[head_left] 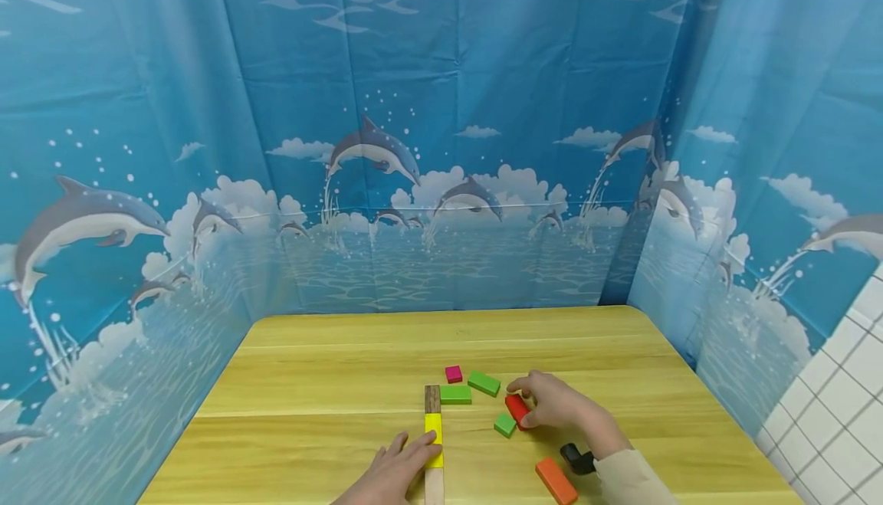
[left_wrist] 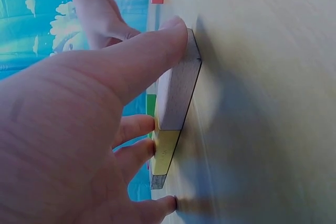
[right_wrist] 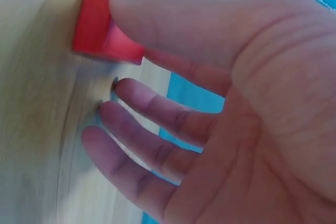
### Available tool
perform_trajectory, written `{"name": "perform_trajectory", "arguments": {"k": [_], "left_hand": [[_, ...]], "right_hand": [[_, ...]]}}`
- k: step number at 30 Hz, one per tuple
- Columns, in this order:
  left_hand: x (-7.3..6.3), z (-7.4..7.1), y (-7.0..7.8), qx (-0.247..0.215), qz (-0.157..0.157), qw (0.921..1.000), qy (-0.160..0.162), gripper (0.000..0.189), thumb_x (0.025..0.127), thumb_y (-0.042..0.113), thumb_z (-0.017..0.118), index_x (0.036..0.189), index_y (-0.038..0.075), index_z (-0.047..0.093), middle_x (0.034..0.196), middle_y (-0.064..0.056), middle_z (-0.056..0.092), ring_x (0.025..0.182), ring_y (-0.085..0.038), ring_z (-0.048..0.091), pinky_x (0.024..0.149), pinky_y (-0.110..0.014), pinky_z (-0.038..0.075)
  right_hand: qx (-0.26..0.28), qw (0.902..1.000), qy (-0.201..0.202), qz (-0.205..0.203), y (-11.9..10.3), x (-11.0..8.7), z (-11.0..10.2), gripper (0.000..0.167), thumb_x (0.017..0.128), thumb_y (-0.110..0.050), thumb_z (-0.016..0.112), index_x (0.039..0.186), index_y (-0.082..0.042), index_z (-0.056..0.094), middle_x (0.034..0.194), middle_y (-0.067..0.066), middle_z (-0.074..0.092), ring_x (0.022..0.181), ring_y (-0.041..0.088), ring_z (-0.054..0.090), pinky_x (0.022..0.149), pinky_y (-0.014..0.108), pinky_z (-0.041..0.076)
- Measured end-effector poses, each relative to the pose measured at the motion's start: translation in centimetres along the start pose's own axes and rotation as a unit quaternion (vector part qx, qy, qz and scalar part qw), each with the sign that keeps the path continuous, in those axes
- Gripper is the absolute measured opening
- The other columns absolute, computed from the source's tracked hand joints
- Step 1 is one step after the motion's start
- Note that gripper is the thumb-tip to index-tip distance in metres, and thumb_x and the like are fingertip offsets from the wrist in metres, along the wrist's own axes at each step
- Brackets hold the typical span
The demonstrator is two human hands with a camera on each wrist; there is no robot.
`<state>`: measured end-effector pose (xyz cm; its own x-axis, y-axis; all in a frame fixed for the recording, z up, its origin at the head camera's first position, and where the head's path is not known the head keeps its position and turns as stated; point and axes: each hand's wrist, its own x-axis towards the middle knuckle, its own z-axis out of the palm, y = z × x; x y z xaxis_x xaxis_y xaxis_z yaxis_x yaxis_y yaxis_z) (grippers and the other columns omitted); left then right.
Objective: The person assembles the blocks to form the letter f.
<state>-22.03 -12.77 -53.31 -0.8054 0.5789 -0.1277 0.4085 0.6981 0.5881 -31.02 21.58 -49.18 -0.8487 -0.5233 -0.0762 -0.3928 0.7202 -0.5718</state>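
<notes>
A line of blocks runs away from me: a pale wooden block (head_left: 434, 486), a yellow block (head_left: 433, 422) and a dark brown block (head_left: 432, 398). My left hand (head_left: 395, 473) rests on this line, two fingertips on the yellow block, the thumb against the pale block's near end in the left wrist view. My right hand (head_left: 557, 404) pinches a red block (head_left: 516, 411) between thumb and index finger. In the right wrist view the other fingers extend beside the red block (right_wrist: 94, 22), near the tabletop. A small green block (head_left: 505, 424) lies just left of the red one.
A green block (head_left: 456, 395) sits against the brown block's right side. Beyond lie another green block (head_left: 484, 383) and a pink block (head_left: 453, 374). An orange block (head_left: 556, 480) is near the front right, by a black device (head_left: 578, 460) at the right wrist. A dolphin-print curtain (head_left: 455, 260) borders the table (head_left: 310, 367).
</notes>
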Motion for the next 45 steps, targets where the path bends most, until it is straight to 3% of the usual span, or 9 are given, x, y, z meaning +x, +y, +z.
{"name": "perform_trajectory", "arguments": {"k": [6, 11, 18, 22, 29, 35, 40, 45], "left_hand": [[0.3, -0.3, 0.0, -0.002, 0.004, 0.9999, -0.009, 0.083, 0.083, 0.062, 0.074, 0.152, 0.028, 0.044, 0.161, 0.002, 0.033, 0.142, -0.056, 0.024, 0.098, -0.081, 0.025], [0.5, -0.4, -0.2, -0.006, 0.003, 0.9999, -0.015, 0.084, 0.083, 0.064, 0.073, 0.153, 0.028, 0.044, 0.161, 0.003, 0.033, 0.143, -0.055, 0.023, 0.099, -0.081, 0.025], [0.6, -0.5, -0.2, 0.003, -0.001, 0.9999, -0.011, 0.084, 0.081, 0.061, 0.076, 0.152, 0.028, 0.045, 0.161, 0.003, 0.033, 0.143, -0.055, 0.023, 0.100, -0.080, 0.025], [0.7, -0.4, -0.3, 0.005, 0.001, 0.9999, -0.014, 0.084, 0.082, 0.061, 0.076, 0.152, 0.028, 0.045, 0.161, 0.002, 0.033, 0.142, -0.055, 0.024, 0.099, -0.080, 0.026], [0.8, -0.2, -0.6, 0.006, -0.003, 0.9998, -0.018, 0.082, 0.083, 0.061, 0.075, 0.152, 0.028, 0.045, 0.161, 0.002, 0.033, 0.143, -0.054, 0.024, 0.100, -0.079, 0.027], [0.5, -0.4, -0.2, 0.016, 0.000, 0.9998, -0.013, 0.080, 0.083, 0.061, 0.075, 0.150, 0.027, 0.048, 0.160, 0.002, 0.035, 0.141, -0.055, 0.026, 0.098, -0.080, 0.028], [0.6, -0.4, 0.0, 0.023, -0.006, 0.9996, -0.015, 0.081, 0.082, 0.064, 0.074, 0.149, 0.029, 0.048, 0.160, 0.003, 0.035, 0.141, -0.054, 0.027, 0.098, -0.079, 0.029], [0.7, -0.3, 0.2, 0.037, -0.006, 0.9992, -0.014, 0.081, 0.081, 0.066, 0.073, 0.149, 0.030, 0.049, 0.160, 0.004, 0.036, 0.140, -0.054, 0.029, 0.097, -0.078, 0.030]], "right_hand": [[0.010, 0.9999, -0.010, -0.010, 0.8, -0.2, -0.2, 0.048, 0.083, -0.007, 0.083, 0.128, -0.006, 0.066, 0.112, 0.015, 0.057, 0.103, 0.035, 0.058, 0.081, 0.048, 0.050], [0.018, 0.9997, -0.011, -0.010, 1.2, -0.1, -0.1, 0.045, 0.083, -0.007, 0.083, 0.124, -0.008, 0.065, 0.107, 0.012, 0.057, 0.094, 0.030, 0.058, 0.077, 0.045, 0.049], [0.089, 0.9958, -0.019, 0.000, 1.1, 0.5, 0.3, 0.046, 0.080, 0.004, 0.081, 0.117, -0.008, 0.056, 0.094, 0.006, 0.065, 0.079, 0.024, 0.059, 0.070, 0.039, 0.047], [0.140, 0.9900, -0.016, 0.003, 1.4, 0.4, 0.3, 0.042, 0.082, 0.008, 0.077, 0.115, -0.007, 0.054, 0.090, 0.011, 0.062, 0.074, 0.025, 0.056, 0.064, 0.037, 0.045], [0.247, 0.9688, -0.017, 0.005, 2.3, 0.5, 0.1, 0.027, 0.094, 0.004, 0.063, 0.119, -0.004, 0.056, 0.095, 0.020, 0.055, 0.071, 0.023, 0.052, 0.061, 0.037, 0.046], [0.234, 0.9722, 0.014, -0.005, 1.4, 1.5, -0.3, 0.033, 0.097, 0.002, 0.058, 0.129, -0.006, 0.058, 0.107, 0.019, 0.056, 0.077, 0.026, 0.055, 0.064, 0.042, 0.051], [0.197, 0.9785, 0.039, -0.047, -0.2, 3.6, -0.9, 0.031, 0.097, 0.001, 0.061, 0.125, -0.012, 0.063, 0.109, 0.015, 0.061, 0.092, 0.029, 0.060, 0.074, 0.050, 0.055], [0.176, 0.9801, 0.053, -0.076, -1.9, 5.5, -1.3, 0.030, 0.098, -0.001, 0.063, 0.125, -0.015, 0.064, 0.110, 0.013, 0.062, 0.091, 0.029, 0.064, 0.077, 0.050, 0.056]]}}
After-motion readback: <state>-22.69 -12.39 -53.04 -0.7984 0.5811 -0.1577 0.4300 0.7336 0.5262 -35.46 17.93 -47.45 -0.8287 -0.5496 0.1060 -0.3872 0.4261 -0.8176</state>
